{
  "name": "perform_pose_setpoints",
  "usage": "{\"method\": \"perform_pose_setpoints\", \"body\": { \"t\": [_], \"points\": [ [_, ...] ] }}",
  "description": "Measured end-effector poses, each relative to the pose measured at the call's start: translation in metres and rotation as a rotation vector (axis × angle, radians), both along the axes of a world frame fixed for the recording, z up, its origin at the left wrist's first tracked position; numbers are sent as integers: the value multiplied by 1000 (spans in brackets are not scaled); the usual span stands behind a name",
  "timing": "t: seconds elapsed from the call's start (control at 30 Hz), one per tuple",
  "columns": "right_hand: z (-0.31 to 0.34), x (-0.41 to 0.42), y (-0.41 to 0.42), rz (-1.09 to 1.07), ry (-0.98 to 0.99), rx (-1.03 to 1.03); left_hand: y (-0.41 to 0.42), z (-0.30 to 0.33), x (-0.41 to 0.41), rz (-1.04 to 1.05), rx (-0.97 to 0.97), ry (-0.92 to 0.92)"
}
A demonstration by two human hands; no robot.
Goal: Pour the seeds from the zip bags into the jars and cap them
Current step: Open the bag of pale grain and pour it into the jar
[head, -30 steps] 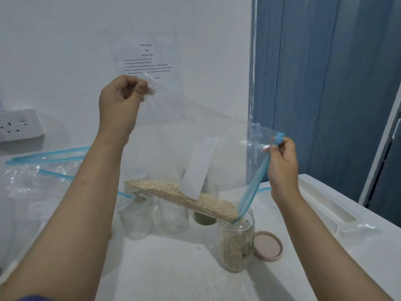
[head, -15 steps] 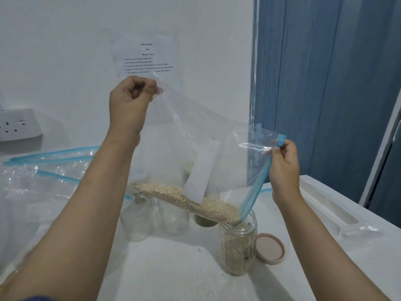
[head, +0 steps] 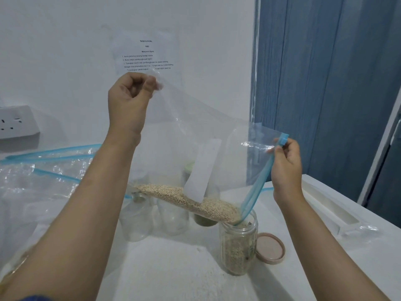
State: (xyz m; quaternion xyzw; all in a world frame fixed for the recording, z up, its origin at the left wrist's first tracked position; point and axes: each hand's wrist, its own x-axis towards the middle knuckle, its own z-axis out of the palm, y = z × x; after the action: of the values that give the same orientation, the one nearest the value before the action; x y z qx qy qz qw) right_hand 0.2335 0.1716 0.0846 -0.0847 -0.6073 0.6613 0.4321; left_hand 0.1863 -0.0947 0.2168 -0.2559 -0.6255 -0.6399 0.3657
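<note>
Both forearms bare, extended forward and up from the near edge. Left hand (head: 130, 101) raised high, centre-left, back of hand toward the camera; fingers curled, thumb and fingertips pinching the upper corner of a clear plastic zip bag with blue seal strip (head: 195, 131). Right hand (head: 286, 168) lower, to the right, wrist bent slightly inward; fingers curled, pinching the bag's blue seal end at its top right corner. Hands well apart.

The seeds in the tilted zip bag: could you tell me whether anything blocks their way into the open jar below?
Nothing visible does. The zip bag has its blue-edged corner dipped into the mouth of the jar, the seeds lie banked against that corner, and the lid rests on the table beside the jar.
</note>
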Motion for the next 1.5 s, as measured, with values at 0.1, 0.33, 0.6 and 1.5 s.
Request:
{"method": "perform_pose_setpoints", "body": {
  "t": [0.1,0.33,0.6,1.5],
  "points": [
    [1,2,-1,-4,11,-10,-1,1,-1,8,37,-2],
    [3,6,-3,4,0,-17,1,-7,-6,52,101,-13],
    [4,8,-7,11,-15,0,0,-2,2,72,-32,65],
    [5,22,-9,4,-11,-4,-5,-6,4,125,-16,115]
  ]
}}
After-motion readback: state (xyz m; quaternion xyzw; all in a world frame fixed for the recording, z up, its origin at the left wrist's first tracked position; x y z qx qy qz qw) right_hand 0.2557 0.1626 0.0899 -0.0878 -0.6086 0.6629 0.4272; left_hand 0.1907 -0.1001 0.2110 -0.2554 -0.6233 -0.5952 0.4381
